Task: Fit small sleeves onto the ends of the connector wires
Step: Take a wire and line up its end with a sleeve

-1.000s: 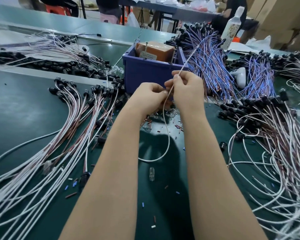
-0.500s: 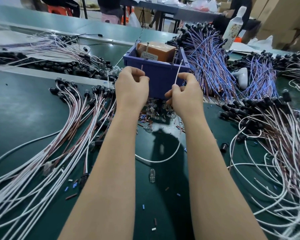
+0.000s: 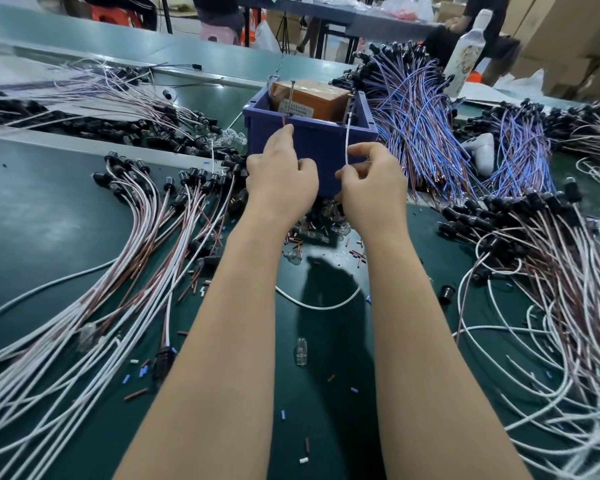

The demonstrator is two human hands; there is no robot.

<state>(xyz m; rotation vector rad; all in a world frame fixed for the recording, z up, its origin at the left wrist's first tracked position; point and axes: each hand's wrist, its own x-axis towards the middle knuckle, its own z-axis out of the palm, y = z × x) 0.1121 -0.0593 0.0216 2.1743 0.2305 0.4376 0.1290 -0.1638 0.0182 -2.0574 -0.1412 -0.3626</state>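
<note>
Left hand (image 3: 280, 178) fingers pinch a reddish wire end (image 3: 284, 120); right hand (image 3: 371, 183) fingers pinch a white wire end (image 3: 347, 140), both raised before the blue bin (image 3: 312, 140). Sleeve presence: can't tell. Many assys remain on worktop (image 3: 49, 209), so task appears far from complete.

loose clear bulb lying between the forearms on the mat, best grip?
Pinch the clear bulb across its glass body, near mid-length, coming straight down from above. It lies flat on the green mat with its long axis running roughly toward and away from the person, so its left and right flanks are open. Nothing touches it; both forearms leave a gap there.
</note>
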